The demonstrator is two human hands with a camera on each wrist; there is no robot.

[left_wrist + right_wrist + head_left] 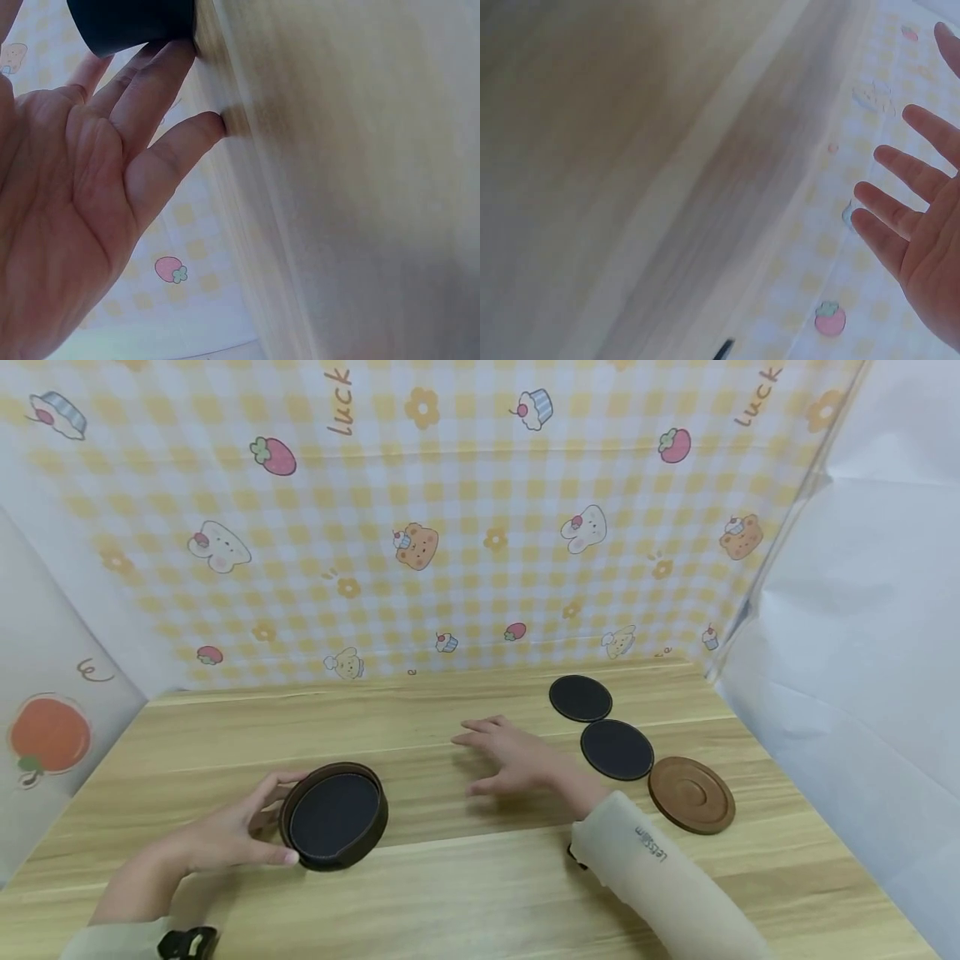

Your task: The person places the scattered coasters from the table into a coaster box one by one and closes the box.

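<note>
A round dark coaster holder point(360, 850) stands on the table at left centre, with a black coaster point(335, 817) lying inside its rim. My left hand point(228, 831) grips the holder from its left side, thumb at the near edge and fingers round the far side. In the left wrist view, fingertips of the left hand point(82, 172) meet the dark wall of the holder point(135, 22). My right hand point(517, 758) hovers over the middle of the table, fingers spread and holding nothing. The right wrist view shows the spread fingers of that hand point(930, 217) too.
Right of my right hand, two black round coasters point(581, 697) point(617, 749) lie in a slanting row with a brown wooden round coaster point(692, 794). A yellow checked cloth point(465, 602) hangs behind the wooden table point(450, 893); white sheeting point(862, 635) closes the right side.
</note>
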